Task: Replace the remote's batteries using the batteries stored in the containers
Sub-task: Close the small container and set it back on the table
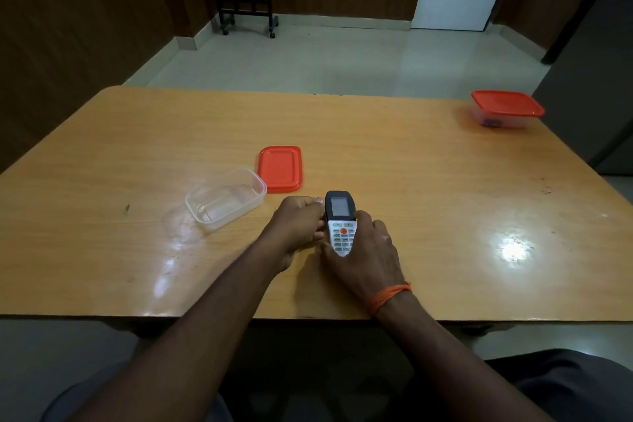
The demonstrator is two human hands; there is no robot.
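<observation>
- Now the person holds the remote [340,223] with both hands, just above the wooden table [428,181], buttons and little screen facing up.
- The right hand [368,250] is wrapped around the bottom part of the remote, fingers curled tight on it. An orange thread [390,296] is tied on that wrist.
- The left hand [299,219] is curled narrow at the remote's left side, fingertips touching its edge. I cannot tell if it hides a battery inside.
- Just left of the hands sits an open clear container [226,197]. It looks empty to me. Its red lid [280,168] lies flat beside it, almost touching.
- Far away, at the back right corner, stands a closed container [507,110] with a red top still on. Something dark sits inside, but it is too small to name.
- I cannot see the back of the remote, so I cannot say if the cover is on or if batteries are in.
- What could go wrong, I think: the remote could slip and drop on the table if the hands turn it too fast.
- A loose battery could roll off the shiny table.
- A battery put in the wrong way round would not work.
- The far box sits close to the table edge, so a hasty reach could push it off.
</observation>
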